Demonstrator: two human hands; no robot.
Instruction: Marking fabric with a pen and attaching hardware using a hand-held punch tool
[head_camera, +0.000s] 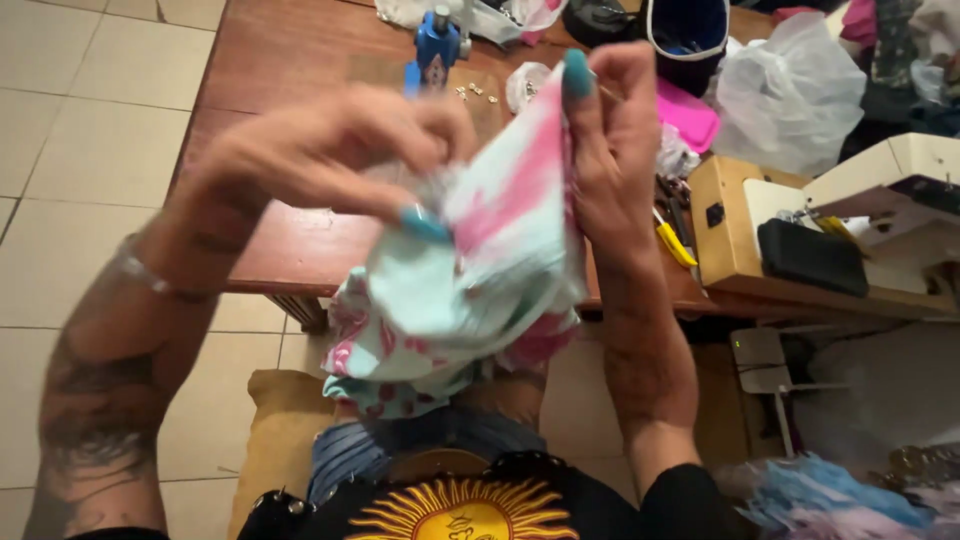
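Left hand (330, 160): pinching the pink-and-mint fabric piece (480, 270) – fingers closed on its left edge
Right hand (610, 140): gripping the fabric's right edge – sewing machine (850, 220) further right

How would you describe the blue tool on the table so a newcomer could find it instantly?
Start at the brown wooden table. Near its far edge, beyond the raised left hand, stands a small blue press tool. It is the only upright bright-blue metal object beside the scattered silver snaps.

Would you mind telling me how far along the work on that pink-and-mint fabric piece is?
Done: nothing finished shows. In hand: the left hand and right hand both pinch the pink-and-mint patterned fabric piece above the lap. Left: the cream sewing machine stands untouched on the brown wooden table.
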